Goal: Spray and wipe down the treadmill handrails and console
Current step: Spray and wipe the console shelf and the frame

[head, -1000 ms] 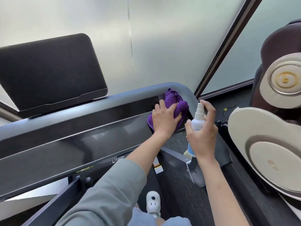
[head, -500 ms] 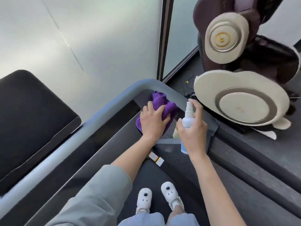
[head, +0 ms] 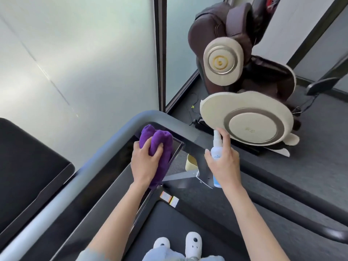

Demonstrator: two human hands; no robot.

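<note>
My left hand [head: 145, 162] grips a bunched purple cloth [head: 160, 146] and presses it onto the right end of the dark glossy console [head: 105, 189], just inside the corner of the grey handrail [head: 146, 115]. My right hand [head: 225, 162] holds a small white spray bottle [head: 216, 153] upright, index finger on its nozzle, just above the right handrail [head: 282, 185]. The bottle's lower part is hidden by my palm.
A dark tilted screen panel [head: 28, 172] sits at the left. A brown and cream massage chair [head: 244, 117] stands close beyond the right handrail. Frosted glass [head: 84, 53] rises behind the console. My white shoes [head: 194, 243] stand on the belt below.
The view has swung right and down, showing more of the right handrail and massage chair. My left hand has slid the cloth slightly along the console corner. The bottle stays in my right hand.
</note>
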